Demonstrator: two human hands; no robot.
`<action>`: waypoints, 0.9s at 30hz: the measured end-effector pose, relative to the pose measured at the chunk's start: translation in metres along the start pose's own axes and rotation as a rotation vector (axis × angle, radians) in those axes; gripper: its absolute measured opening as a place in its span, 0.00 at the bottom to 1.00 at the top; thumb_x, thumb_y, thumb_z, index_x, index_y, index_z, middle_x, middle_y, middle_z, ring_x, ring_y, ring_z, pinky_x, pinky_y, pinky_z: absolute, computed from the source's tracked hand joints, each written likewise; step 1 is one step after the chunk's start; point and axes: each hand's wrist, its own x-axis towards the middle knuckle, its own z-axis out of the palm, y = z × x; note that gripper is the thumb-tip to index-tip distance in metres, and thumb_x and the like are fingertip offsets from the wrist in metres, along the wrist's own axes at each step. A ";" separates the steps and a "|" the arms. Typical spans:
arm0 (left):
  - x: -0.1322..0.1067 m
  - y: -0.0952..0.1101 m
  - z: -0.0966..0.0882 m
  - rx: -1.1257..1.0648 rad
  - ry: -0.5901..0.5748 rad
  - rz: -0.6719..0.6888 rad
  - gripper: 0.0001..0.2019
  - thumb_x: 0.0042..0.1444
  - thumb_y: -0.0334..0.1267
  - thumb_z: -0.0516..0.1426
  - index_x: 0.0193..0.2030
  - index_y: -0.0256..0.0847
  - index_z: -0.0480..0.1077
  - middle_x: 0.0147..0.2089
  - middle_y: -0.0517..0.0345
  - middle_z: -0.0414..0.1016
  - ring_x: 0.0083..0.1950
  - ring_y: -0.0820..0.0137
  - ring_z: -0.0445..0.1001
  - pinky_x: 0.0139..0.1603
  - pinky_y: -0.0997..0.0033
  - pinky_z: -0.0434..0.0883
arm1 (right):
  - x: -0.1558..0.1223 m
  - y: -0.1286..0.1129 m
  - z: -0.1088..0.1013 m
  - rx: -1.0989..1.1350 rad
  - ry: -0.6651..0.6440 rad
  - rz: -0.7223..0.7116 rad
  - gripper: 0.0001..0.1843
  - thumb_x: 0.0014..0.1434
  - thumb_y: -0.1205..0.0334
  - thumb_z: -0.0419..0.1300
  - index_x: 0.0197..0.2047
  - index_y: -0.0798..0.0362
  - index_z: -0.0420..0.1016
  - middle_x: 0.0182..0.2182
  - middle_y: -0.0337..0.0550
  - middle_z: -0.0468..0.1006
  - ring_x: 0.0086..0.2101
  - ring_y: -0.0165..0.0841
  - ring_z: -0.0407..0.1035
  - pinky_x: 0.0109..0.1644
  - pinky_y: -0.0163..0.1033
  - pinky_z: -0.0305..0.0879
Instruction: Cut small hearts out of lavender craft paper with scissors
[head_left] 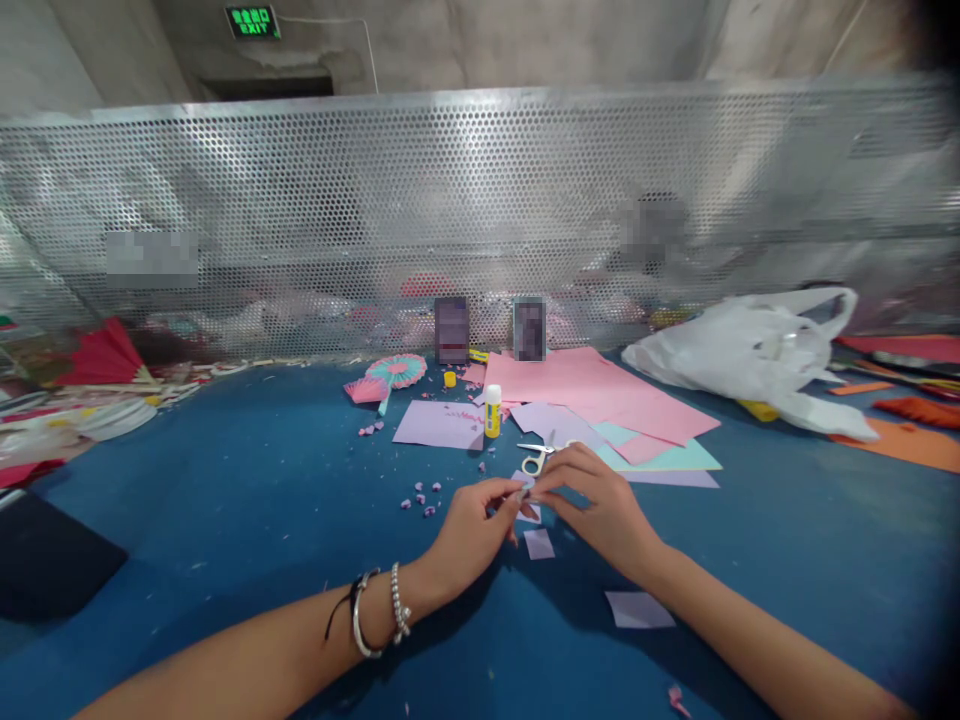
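Note:
Over the blue table, my left hand [474, 522] and my right hand [604, 502] meet, fingertips pinched together on a small piece of pale purple paper [527, 487]. Fingers hide much of it. Just below lies a small purple paper square [539, 545], and a larger purple piece [640, 610] rests under my right forearm. White-handled scissors [534, 465] lie just beyond the fingertips, partly covered by my right hand. Several tiny curled purple paper bits [420, 499] are scattered left of my left hand. Behind them stands an uncapped glue stick [492, 412], upright.
Pink paper sheets [600, 390] overlap paler ones at the back. A purple sheet [439, 426] lies left of the glue stick, near a yellow cap [450, 379] and a pleated paper fan [397, 371]. A white plastic bag [742, 345] sits right, before a perforated metal panel [465, 200].

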 end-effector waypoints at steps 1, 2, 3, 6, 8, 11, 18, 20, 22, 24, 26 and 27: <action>0.000 0.001 0.000 0.006 0.000 0.003 0.15 0.58 0.43 0.50 0.43 0.36 0.73 0.30 0.56 0.73 0.23 0.76 0.64 0.27 0.76 0.65 | 0.000 -0.001 0.002 0.052 -0.003 0.074 0.04 0.55 0.66 0.58 0.31 0.51 0.74 0.31 0.42 0.73 0.35 0.33 0.66 0.39 0.40 0.63; -0.001 0.001 0.000 0.011 0.002 0.004 0.15 0.58 0.43 0.50 0.43 0.36 0.73 0.31 0.56 0.73 0.22 0.76 0.64 0.27 0.76 0.65 | 0.001 -0.001 0.003 0.100 -0.013 0.149 0.03 0.55 0.65 0.59 0.32 0.51 0.74 0.31 0.42 0.73 0.34 0.33 0.66 0.37 0.38 0.64; -0.001 0.002 0.000 0.017 0.005 0.003 0.15 0.58 0.43 0.50 0.42 0.35 0.73 0.31 0.56 0.74 0.22 0.76 0.64 0.27 0.76 0.65 | 0.001 -0.001 0.004 0.140 -0.032 0.219 0.03 0.54 0.64 0.59 0.33 0.51 0.74 0.32 0.42 0.73 0.33 0.32 0.66 0.35 0.37 0.63; -0.001 0.003 0.000 0.043 0.014 0.001 0.15 0.58 0.42 0.50 0.41 0.35 0.73 0.31 0.55 0.74 0.22 0.76 0.65 0.27 0.76 0.65 | 0.003 0.002 0.007 0.226 -0.110 0.364 0.05 0.54 0.62 0.60 0.35 0.51 0.75 0.32 0.41 0.74 0.30 0.30 0.67 0.30 0.34 0.61; -0.001 0.003 -0.001 0.064 0.011 0.008 0.15 0.58 0.42 0.50 0.39 0.35 0.73 0.32 0.55 0.74 0.23 0.75 0.66 0.27 0.76 0.66 | 0.003 0.004 0.008 0.267 -0.136 0.406 0.05 0.53 0.61 0.60 0.34 0.51 0.76 0.31 0.41 0.74 0.31 0.30 0.68 0.29 0.34 0.60; -0.003 0.005 -0.001 0.095 0.006 0.027 0.14 0.58 0.41 0.49 0.36 0.35 0.73 0.33 0.55 0.74 0.24 0.75 0.66 0.29 0.75 0.66 | 0.003 0.006 0.009 0.338 -0.121 0.447 0.06 0.51 0.60 0.61 0.31 0.52 0.76 0.29 0.41 0.73 0.31 0.30 0.67 0.29 0.34 0.60; -0.006 0.009 0.000 0.100 -0.025 0.060 0.11 0.54 0.32 0.51 0.40 0.38 0.73 0.38 0.55 0.74 0.29 0.73 0.69 0.29 0.77 0.64 | 0.005 0.001 0.008 0.542 -0.095 0.584 0.11 0.49 0.55 0.62 0.25 0.54 0.70 0.27 0.40 0.71 0.30 0.30 0.65 0.34 0.37 0.62; -0.005 0.009 -0.001 0.101 -0.015 0.034 0.11 0.54 0.36 0.53 0.42 0.39 0.73 0.36 0.55 0.75 0.28 0.73 0.68 0.28 0.77 0.63 | 0.004 -0.002 0.008 0.628 -0.112 0.630 0.11 0.50 0.56 0.62 0.26 0.54 0.69 0.26 0.39 0.71 0.29 0.29 0.65 0.34 0.36 0.62; -0.004 0.009 -0.001 0.080 -0.014 -0.001 0.13 0.55 0.42 0.54 0.41 0.38 0.74 0.31 0.55 0.76 0.26 0.73 0.67 0.28 0.76 0.63 | 0.004 -0.005 0.007 0.707 -0.154 0.683 0.10 0.51 0.56 0.61 0.27 0.54 0.69 0.25 0.39 0.71 0.28 0.29 0.65 0.33 0.35 0.62; -0.003 0.008 -0.001 0.051 -0.023 -0.024 0.15 0.56 0.45 0.53 0.39 0.36 0.76 0.26 0.56 0.75 0.25 0.73 0.67 0.29 0.75 0.63 | 0.003 -0.008 0.006 0.761 -0.193 0.713 0.10 0.53 0.57 0.60 0.28 0.55 0.70 0.24 0.38 0.70 0.28 0.28 0.64 0.33 0.34 0.61; -0.002 0.008 -0.002 0.029 -0.027 -0.030 0.16 0.56 0.45 0.53 0.37 0.36 0.76 0.25 0.56 0.75 0.24 0.73 0.67 0.29 0.75 0.63 | 0.003 -0.011 0.006 0.794 -0.207 0.715 0.10 0.53 0.57 0.60 0.28 0.55 0.70 0.23 0.37 0.70 0.27 0.28 0.64 0.32 0.34 0.60; -0.001 0.007 -0.002 0.020 -0.023 -0.029 0.16 0.56 0.46 0.53 0.37 0.36 0.77 0.25 0.55 0.75 0.24 0.73 0.67 0.29 0.75 0.63 | 0.004 -0.011 0.005 0.804 -0.209 0.715 0.10 0.53 0.56 0.60 0.27 0.55 0.70 0.23 0.37 0.70 0.27 0.27 0.64 0.32 0.33 0.59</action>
